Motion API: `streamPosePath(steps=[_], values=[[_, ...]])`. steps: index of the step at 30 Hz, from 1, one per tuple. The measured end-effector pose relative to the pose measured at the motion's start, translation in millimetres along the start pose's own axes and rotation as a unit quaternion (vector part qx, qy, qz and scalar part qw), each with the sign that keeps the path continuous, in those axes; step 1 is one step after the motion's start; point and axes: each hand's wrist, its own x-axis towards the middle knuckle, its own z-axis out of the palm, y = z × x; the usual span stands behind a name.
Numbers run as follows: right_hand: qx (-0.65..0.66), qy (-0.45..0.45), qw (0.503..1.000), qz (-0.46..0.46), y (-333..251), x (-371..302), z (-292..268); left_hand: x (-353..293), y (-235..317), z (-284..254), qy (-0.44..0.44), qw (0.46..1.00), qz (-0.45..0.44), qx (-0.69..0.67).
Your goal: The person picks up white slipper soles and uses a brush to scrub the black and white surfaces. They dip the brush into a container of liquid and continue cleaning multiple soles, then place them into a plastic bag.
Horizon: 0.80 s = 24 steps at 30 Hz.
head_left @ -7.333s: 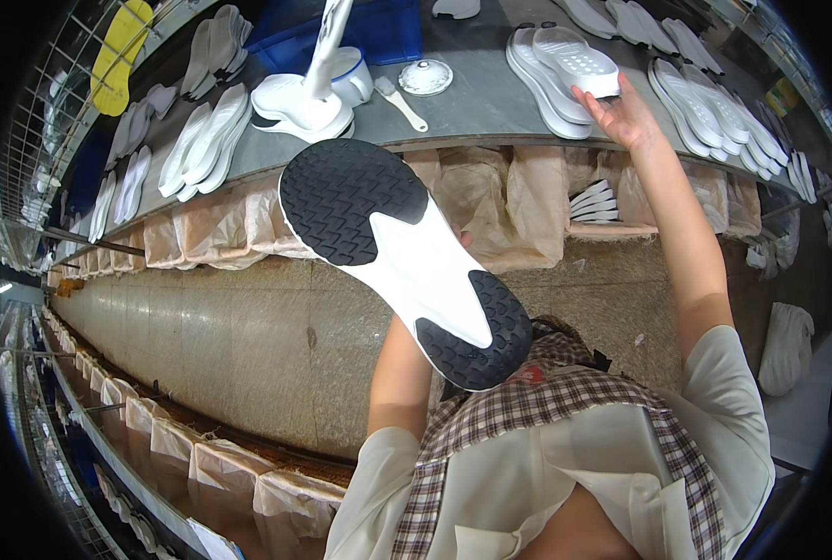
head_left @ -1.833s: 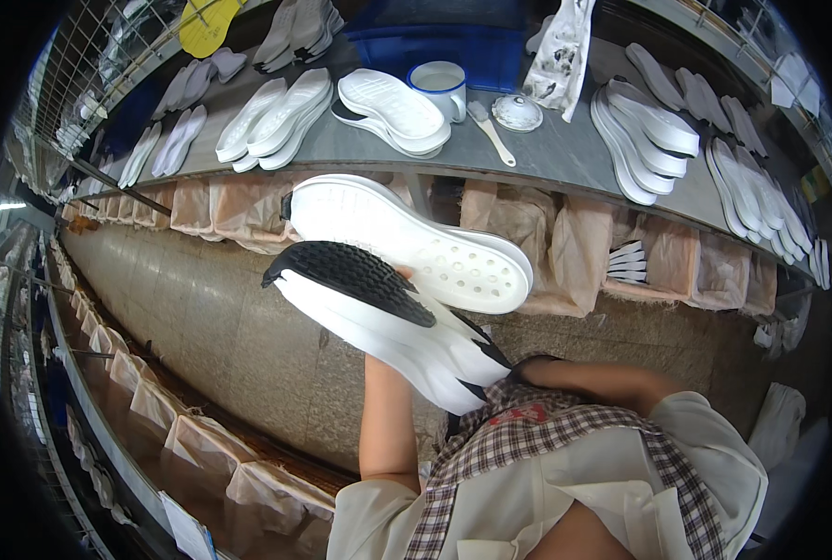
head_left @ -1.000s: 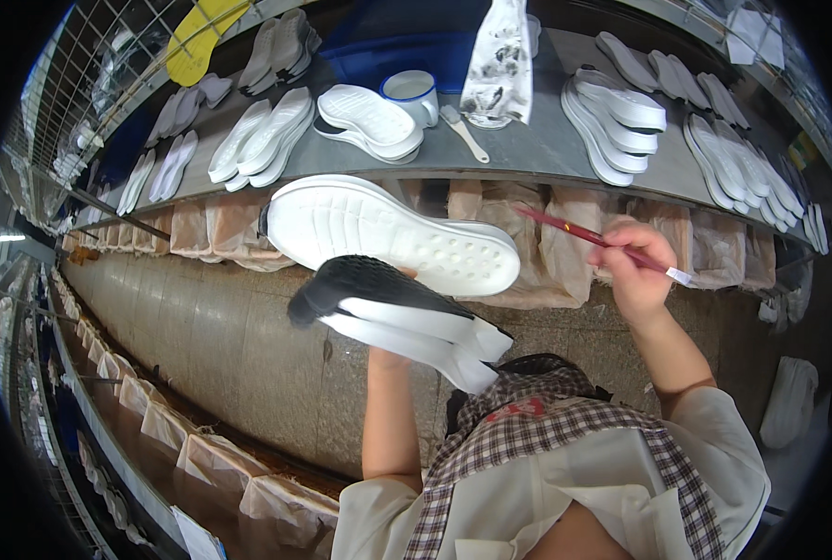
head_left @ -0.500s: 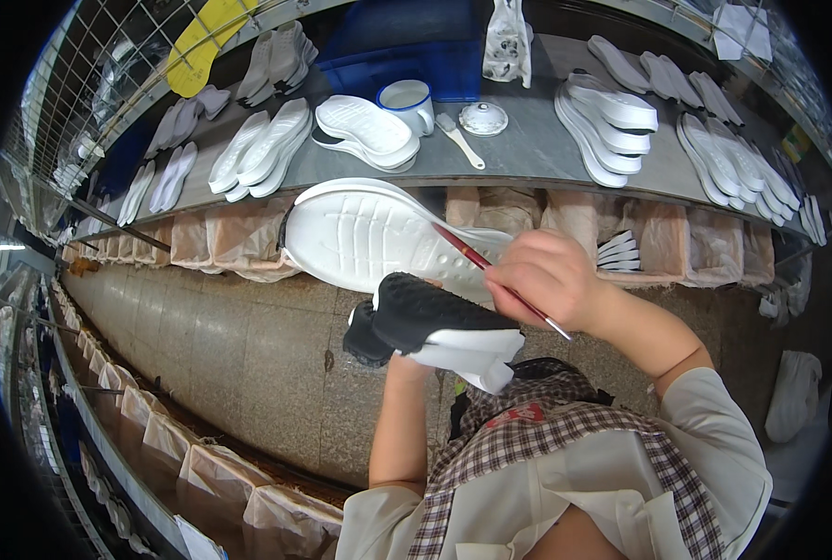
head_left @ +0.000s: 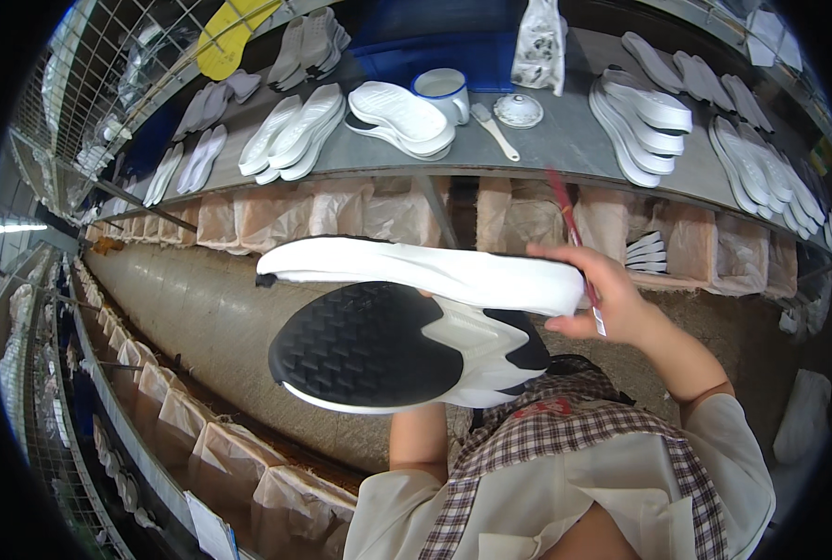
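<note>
A shoe sole [head_left: 416,271] is held edge-on, its white sidewall showing, with my right hand [head_left: 612,294] gripping one end between thumb and fingers. The same hand keeps a thin red-handled paintbrush [head_left: 570,219], which stands up beyond the knuckles and is slightly blurred. Just below, a second sole [head_left: 369,345] shows its black textured underside with a white patterned arch. My left hand [head_left: 424,293] supports this one from behind; only a fingertip appears between the two soles, and the rest is hidden.
Ahead is a grey shelf [head_left: 565,154] bearing stacked white soles [head_left: 635,131], an enamel mug [head_left: 442,93], its lid [head_left: 519,110], a flat brush [head_left: 495,133] and a blue bin [head_left: 435,56]. Lined boxes [head_left: 341,210] stand under it. More lined boxes [head_left: 220,457] run along the left.
The soles have been turned: the upper one from its white inner face to edge-on, the lower to its black underside. My right hand has moved from brushing to gripping the upper sole's end.
</note>
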Motion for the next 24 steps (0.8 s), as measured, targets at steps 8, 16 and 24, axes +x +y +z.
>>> streamPosePath(steps=[8,16,24], values=[[-0.163,0.036,0.95,-0.263,-11.8,-1.4,18.3,-3.8,13.5,59.0,-0.001,0.994,0.049,-0.1],[-0.162,0.04,0.947,-0.273,-20.2,5.5,27.7,-10.3,17.2,65.0,0.03,0.99,0.062,-0.125],[0.032,0.024,0.983,0.181,1.5,22.5,22.6,-9.4,23.4,53.5,0.111,0.963,0.088,0.229]])
